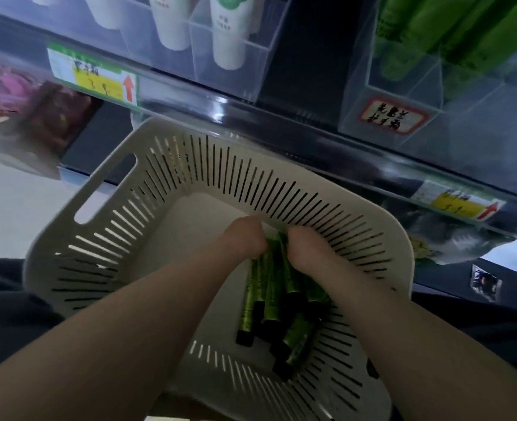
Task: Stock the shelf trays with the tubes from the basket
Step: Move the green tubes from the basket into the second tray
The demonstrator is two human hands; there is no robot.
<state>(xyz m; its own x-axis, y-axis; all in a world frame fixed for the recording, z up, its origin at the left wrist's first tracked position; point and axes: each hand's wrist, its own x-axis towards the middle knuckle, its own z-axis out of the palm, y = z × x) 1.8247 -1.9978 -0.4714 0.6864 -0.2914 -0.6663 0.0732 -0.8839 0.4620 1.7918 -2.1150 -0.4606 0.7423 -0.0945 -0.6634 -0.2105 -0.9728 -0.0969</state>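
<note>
Now reaching down into the off-white slotted plastic basket (166, 165) at six o'clock. Clutching the crimped ends of the glossy green tubes with black caps (269, 299) with the left hand (245, 237) and the right hand (307, 249), fingers curled round them, knuckles side by side. Bunched toward the basket's four o'clock wall, caps pointing to six. Up at one o'clock, clear acrylic shelf tray (403, 92) holding brighter green tubes (433, 31); at twelve, clear divided tray (251, 71) holding white tubes (229, 53).
</note>
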